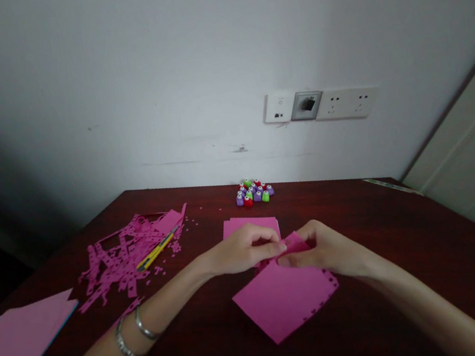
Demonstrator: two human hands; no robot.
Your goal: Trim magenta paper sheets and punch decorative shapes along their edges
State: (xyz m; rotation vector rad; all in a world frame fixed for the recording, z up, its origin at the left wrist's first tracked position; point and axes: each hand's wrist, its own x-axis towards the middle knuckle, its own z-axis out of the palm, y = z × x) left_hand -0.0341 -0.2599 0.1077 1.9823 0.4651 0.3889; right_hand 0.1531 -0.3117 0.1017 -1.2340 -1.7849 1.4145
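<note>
My left hand [244, 249] and my right hand [323, 252] meet over the middle of a dark red table [413, 246]. Both pinch the upper edge of a pink paper sheet [285, 297] that lies in front of me, with small shapes punched along its right edge. The paper is folded or lifted where my fingertips press together. A stack of pink paper squares [248, 225] lies just behind my left hand. Two silver bangles [131, 335] circle my left wrist.
A cluster of small coloured paper punches [253, 192] stands near the wall. A yellow utility knife [156, 251] lies on a heap of pink paper scraps [119, 261] at the left. Large pink sheets [15, 349] cover the near left corner. Wall sockets [320, 104] sit above the table.
</note>
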